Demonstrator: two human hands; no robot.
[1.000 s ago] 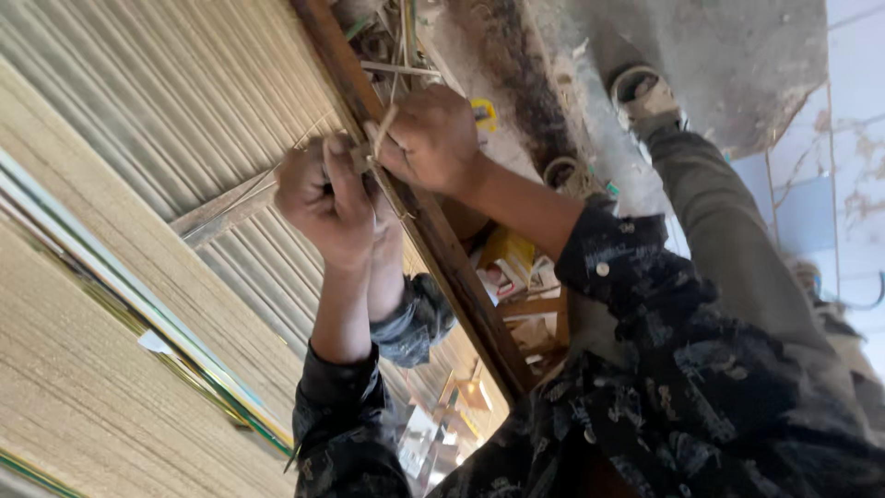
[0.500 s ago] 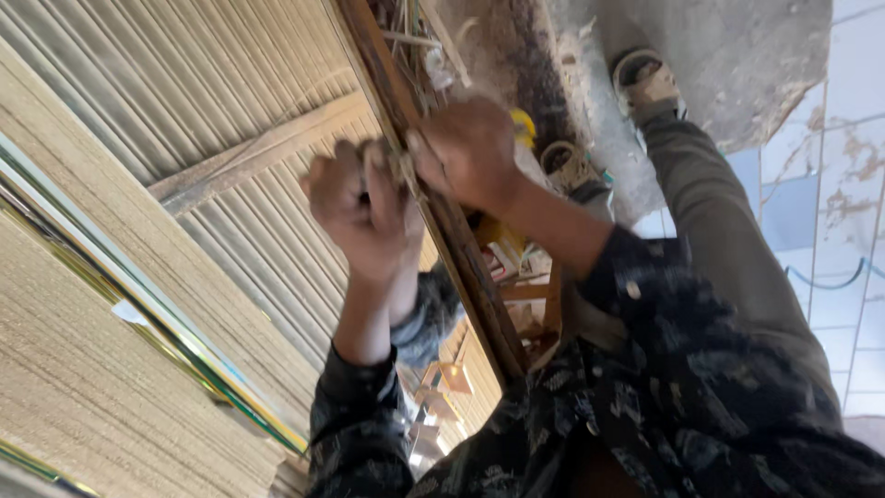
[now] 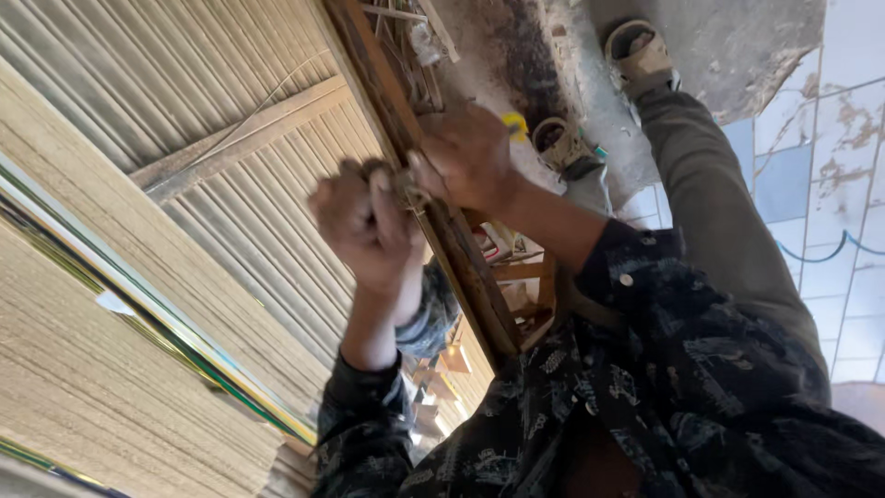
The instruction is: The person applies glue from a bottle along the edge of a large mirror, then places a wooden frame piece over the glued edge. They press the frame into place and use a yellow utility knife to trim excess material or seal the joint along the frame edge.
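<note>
Since a moment ago, both hands have slid a little further along the dark wooden beam [image 3: 433,194] of a loom, and the flat pale slat [image 3: 244,138] that sat just beside the left hand now lies clear of it, off to the upper left across the sheet of stretched pale threads [image 3: 147,231]. The left hand [image 3: 364,221] is closed in a fist, thumb up, around something small and thin at the beam's edge; what it grips is too blurred to name, perhaps a cord or a reed. The right hand [image 3: 470,157] is curled over the beam just beside it, fingers closed, pinching at the same spot, so the two hands nearly touch. The work seems to be moving along the beam from one point to another. Beyond the beam, a small yellow object [image 3: 514,123] shows by the right hand. The person's feet in sandals [image 3: 641,51] rest on the rough grey ground [image 3: 737,46], with blue and white tiles [image 3: 830,184] to the right.
</note>
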